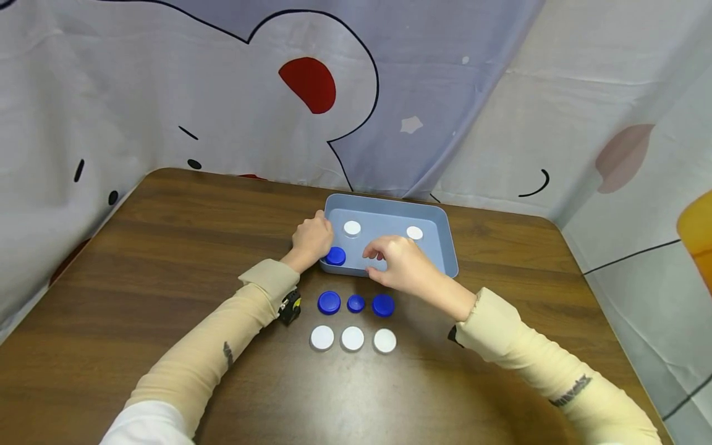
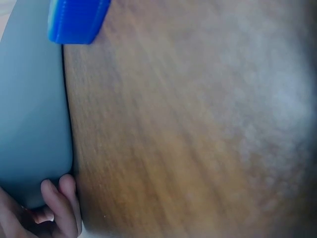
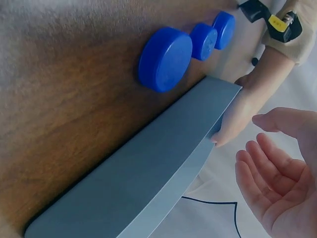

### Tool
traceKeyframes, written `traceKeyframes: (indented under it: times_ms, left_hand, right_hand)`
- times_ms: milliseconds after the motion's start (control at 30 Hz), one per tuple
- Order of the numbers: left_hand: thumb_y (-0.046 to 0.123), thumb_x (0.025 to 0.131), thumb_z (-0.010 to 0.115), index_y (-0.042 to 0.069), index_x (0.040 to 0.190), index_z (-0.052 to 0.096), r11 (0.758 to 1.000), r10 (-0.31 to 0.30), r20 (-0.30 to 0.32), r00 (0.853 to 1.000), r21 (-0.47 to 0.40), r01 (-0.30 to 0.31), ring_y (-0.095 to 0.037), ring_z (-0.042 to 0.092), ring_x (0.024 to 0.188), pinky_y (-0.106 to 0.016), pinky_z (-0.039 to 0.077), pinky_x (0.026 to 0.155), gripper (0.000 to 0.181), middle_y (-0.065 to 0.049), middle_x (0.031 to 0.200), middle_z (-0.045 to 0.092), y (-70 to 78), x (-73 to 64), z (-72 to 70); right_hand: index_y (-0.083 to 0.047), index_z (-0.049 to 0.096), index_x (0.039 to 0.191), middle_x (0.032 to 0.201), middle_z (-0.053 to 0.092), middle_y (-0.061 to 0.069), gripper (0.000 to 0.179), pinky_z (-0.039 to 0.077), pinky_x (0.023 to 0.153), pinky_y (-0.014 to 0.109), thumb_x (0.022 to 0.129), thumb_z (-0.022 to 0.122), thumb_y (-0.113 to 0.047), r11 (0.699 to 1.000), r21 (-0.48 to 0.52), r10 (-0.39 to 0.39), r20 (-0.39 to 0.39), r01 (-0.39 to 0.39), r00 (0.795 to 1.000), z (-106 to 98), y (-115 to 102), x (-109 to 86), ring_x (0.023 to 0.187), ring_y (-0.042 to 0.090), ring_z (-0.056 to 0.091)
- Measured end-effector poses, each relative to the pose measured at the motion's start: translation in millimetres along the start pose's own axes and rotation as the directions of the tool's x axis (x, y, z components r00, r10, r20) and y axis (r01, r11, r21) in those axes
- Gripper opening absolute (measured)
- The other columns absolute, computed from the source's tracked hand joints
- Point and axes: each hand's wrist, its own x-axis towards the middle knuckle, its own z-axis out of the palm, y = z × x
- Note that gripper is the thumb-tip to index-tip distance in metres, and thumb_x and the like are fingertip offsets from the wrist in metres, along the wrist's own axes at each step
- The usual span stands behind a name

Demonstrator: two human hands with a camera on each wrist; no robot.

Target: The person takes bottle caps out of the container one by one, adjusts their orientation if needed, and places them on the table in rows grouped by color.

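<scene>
A shallow blue-grey tray (image 1: 389, 271) stands near the far side of the table. My left hand (image 1: 313, 240) grips its left end; in the left wrist view the fingers (image 2: 62, 206) curl at the tray's corner. Inside the tray are a blue bottle cap (image 1: 335, 256) by the near left corner and two white caps, one left (image 1: 352, 228) and one right (image 1: 414, 233). Over the tray's near wall hovers my right hand (image 1: 403, 262), thumb and fingers apart and loosely bent, with nothing between them. The right wrist view shows its palm (image 3: 282, 198) bare.
Between tray and person, three blue caps (image 1: 356, 303) form a row, the middle one smaller. Nearer still lies a row of three white caps (image 1: 353, 339). Behind the brown wooden table (image 1: 222, 247) hangs a printed cloth (image 1: 222, 93). An orange object (image 1: 698, 235) shows at the right edge.
</scene>
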Motion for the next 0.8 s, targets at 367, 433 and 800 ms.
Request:
traceKeyframes:
  times_ms: [367,433,800]
  left_hand:
    - [0.026,0.101,0.028,0.004,0.13,0.046,1.0,-0.005,0.007,1.0,-0.009,0.005,-0.045,0.061,0.106,-0.055,0.05,0.083,0.041,-0.028,0.117,0.062,-0.8,0.3,0.7]
    - [0.026,0.102,0.028,0.004,0.132,0.045,1.0,-0.006,0.011,1.0,-0.013,0.006,-0.045,0.061,0.107,-0.055,0.05,0.084,0.041,-0.029,0.118,0.062,-0.6,-0.3,0.3]
    - [0.027,0.102,0.026,0.003,0.126,0.047,1.0,0.004,0.009,1.0,-0.023,-0.003,-0.046,0.061,0.106,-0.054,0.05,0.084,0.04,-0.029,0.116,0.062,-1.0,-1.7,-0.3]
  right_hand:
    - [-0.004,0.071,0.092,0.087,0.072,0.007,0.02,0.052,0.072,0.031,0.076,0.075,-0.014,1.0,-0.022,0.007,-0.005,-0.007,1.0,-2,6,11.4,0.079,0.019,0.064]
    - [-0.004,0.071,0.093,0.088,0.072,0.008,0.02,0.053,0.073,0.031,0.076,0.076,-0.013,1.0,-0.016,0.01,-0.001,-0.01,1.0,-2,7,13.1,0.079,0.021,0.065]
    - [-0.006,0.07,0.094,0.09,0.072,0.006,0.022,0.053,0.073,0.031,0.075,0.078,-0.015,0.999,-0.015,0.035,-0.013,-0.035,0.999,0,12,22.6,0.082,0.02,0.065]
